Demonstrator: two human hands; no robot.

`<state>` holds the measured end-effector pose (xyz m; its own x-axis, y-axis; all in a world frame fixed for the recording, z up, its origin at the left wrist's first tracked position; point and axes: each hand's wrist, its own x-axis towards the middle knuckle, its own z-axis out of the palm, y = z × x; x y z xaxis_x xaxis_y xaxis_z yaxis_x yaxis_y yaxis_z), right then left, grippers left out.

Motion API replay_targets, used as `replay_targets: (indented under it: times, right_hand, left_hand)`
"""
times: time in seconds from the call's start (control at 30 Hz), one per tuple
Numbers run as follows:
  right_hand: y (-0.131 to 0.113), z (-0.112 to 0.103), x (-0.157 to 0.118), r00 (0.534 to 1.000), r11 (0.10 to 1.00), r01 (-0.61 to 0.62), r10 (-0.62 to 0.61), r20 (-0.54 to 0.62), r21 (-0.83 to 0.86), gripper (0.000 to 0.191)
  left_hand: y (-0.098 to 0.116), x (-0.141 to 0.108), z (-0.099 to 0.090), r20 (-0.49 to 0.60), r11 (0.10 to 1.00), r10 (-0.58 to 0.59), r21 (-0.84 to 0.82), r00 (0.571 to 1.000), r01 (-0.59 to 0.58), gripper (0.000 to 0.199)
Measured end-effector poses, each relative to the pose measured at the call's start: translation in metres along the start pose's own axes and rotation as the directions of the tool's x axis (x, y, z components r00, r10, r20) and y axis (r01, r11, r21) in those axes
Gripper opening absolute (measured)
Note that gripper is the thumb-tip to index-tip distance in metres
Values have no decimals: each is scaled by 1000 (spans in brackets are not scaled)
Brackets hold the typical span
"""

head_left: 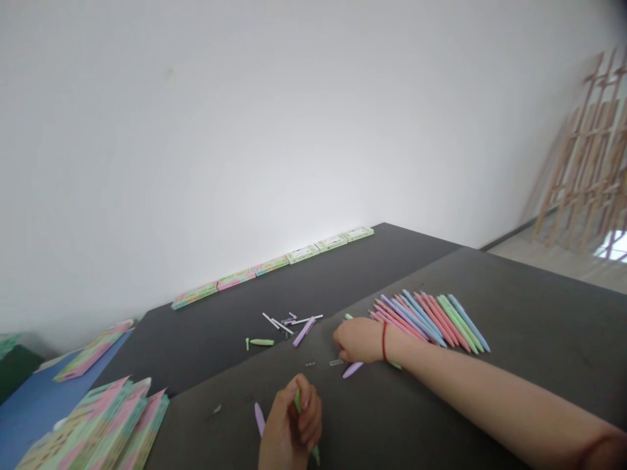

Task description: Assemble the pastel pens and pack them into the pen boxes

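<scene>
My left hand point(291, 421) is closed around a green pen barrel point(298, 399), whose lower end pokes out below the fingers. Just left of it, a purple pen piece point(259, 418) lies partly hidden behind the hand. My right hand point(360, 339) reaches down to the table, fingers curled; what they pinch, if anything, is hidden. Beneath its wrist a purple pen piece point(353, 370) sticks out, and a bit of green pen point(396, 365) shows. A small clear piece point(336, 362) lies beside its fingertips. A row of pastel pens point(426, 320) lies beyond the right forearm.
Loose refills point(279, 324), a purple barrel point(304, 331) and a green pen piece point(262, 342) lie mid-table. Flat boxes point(304, 253) line the wall edge. Stacked boxes point(112, 424) stand front left beside a blue surface point(29, 408). A wooden rack point(588, 150) leans at far right.
</scene>
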<state>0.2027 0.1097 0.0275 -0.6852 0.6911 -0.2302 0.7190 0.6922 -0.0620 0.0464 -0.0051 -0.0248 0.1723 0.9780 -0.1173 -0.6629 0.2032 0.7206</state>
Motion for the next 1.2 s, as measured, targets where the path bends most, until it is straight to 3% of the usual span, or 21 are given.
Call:
replay_targets:
  times: [0.13,0.27,0.4,0.53,0.67,0.83,1.03,1.2]
  right_hand:
    - [-4,-16,-10,990,999,-42,42,134,-3,38]
    - [-13,-17,-15,974,999,-39,40,223,-10,28]
    - [-18,-6,-12,984,1000,18,-17,180,-4,16]
    - [-23,3,-1,984,993,118,-116,135,-10,23]
    - [-31,5,16,985,986,163,-164,52,17,25]
    - [-28,-9,57,995,999,35,-37,-92,-17,28]
    - [-14,-26,111,995,995,-90,91,30,-48,27]
    - [-23,-29,125,995,997,-76,75,58,7,27]
  left_hand:
    - [-10,1,-2,67,1000,-11,1,998,11,34]
    - [-20,2,-7,102,1000,-19,17,995,17,35]
    - [-24,5,-10,110,999,-22,31,994,18,33]
    - [-25,6,-11,102,999,3,41,995,-7,32]
    - [-25,6,-11,112,998,3,54,994,-9,31]
    - [-24,6,-12,107,998,-3,62,994,-4,32]
    - [-24,6,-13,87,997,24,70,996,-30,31]
    - [-25,6,-14,101,997,31,73,994,-39,30]
